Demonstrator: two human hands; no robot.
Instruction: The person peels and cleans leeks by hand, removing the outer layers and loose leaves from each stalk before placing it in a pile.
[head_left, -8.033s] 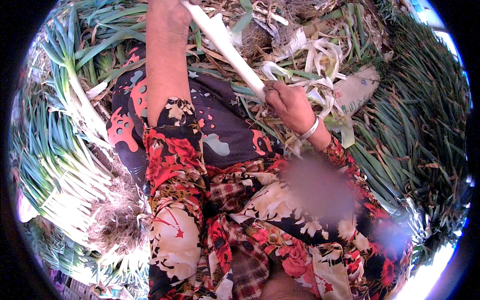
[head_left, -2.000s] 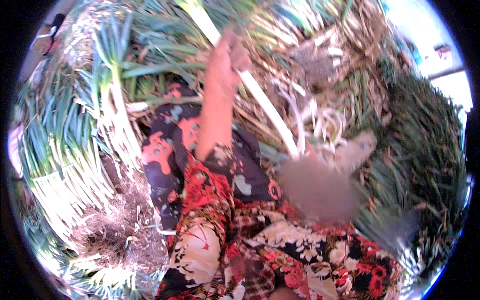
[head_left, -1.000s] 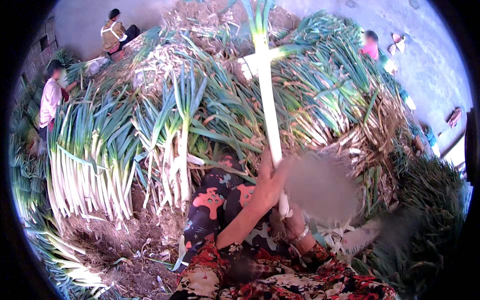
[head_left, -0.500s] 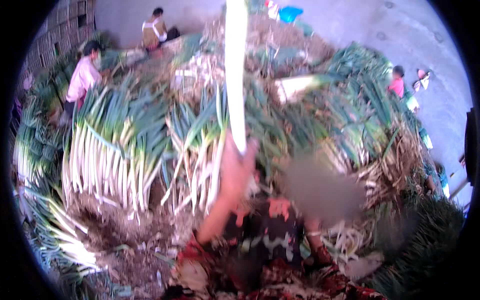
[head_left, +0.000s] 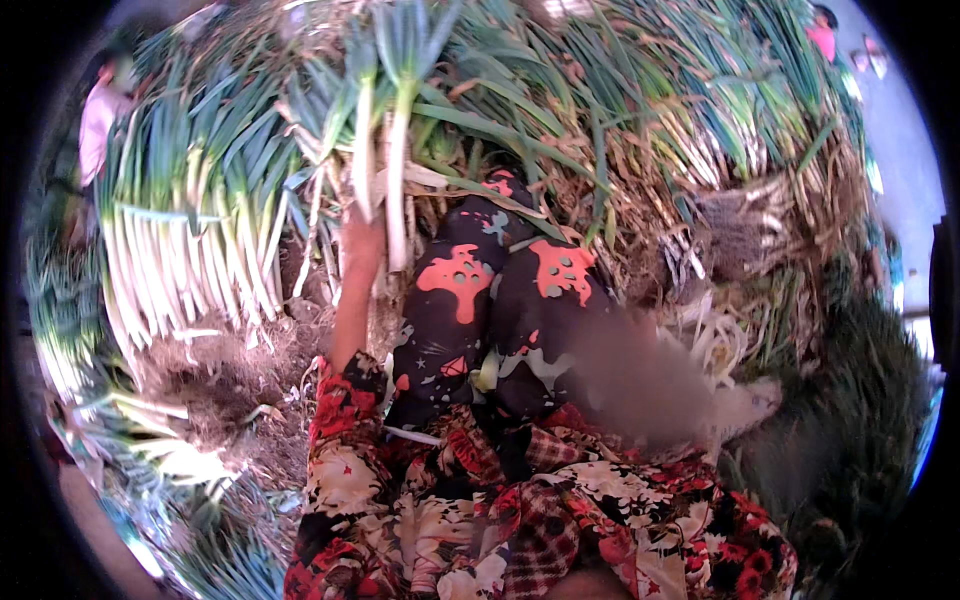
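My left hand [head_left: 362, 238] reaches forward beside my knee, its fingers closed around the white lower end of a long green onion [head_left: 364, 150]. That onion's green leaves point away from me onto the heap. Just to its right lies another green onion [head_left: 399, 165] with a thick white stalk, apart from my fingers. To the left of my hand, trimmed green onions [head_left: 185, 245] lie side by side in a row, white ends toward me. My right hand does not show; a grey blurred patch covers the area right of my lap.
Untrimmed onions with dry leaves and roots [head_left: 745, 235] are piled to the right. Soil and root scraps [head_left: 235, 370] cover the ground at left. Peeled pale leaves [head_left: 715, 335] lie beside my right leg. A person in pink [head_left: 100, 125] is at the far left.
My left hand has gone from holding the onion upright before me to lowering it onto the heap, farther left. The view has tilted down, showing more of my legs. My right wrist has gone out of sight.
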